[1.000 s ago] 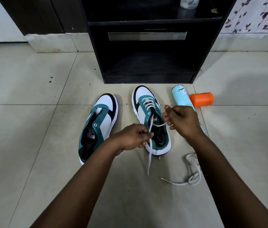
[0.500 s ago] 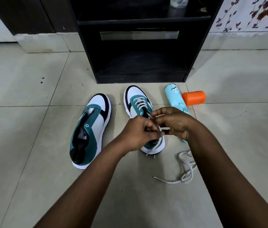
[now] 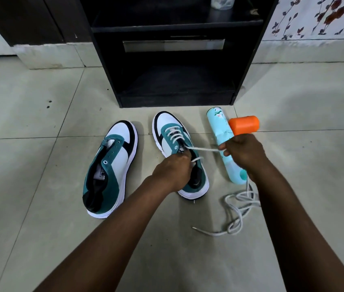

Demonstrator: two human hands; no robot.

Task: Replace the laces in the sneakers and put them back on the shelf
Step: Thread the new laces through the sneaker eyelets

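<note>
Right sneaker sits on the floor before the shelf, part-laced. Left hand presses on its tongue, grip clenched at the eyelets. Right hand pinches the lace, drawn taut between both grips. Risks: overpulling leaves uneven ends or drags the shoe; a skipped eyelet. Left sneaker, beyond the left grip, remains unlaced; spare lace lies under the right wrist and could snag.

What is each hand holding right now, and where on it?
The right hand pinches the white lace at its free end, pulled taut sideways. The left hand rests on the laced sneaker at the eyelets; its grip is hidden.
</note>
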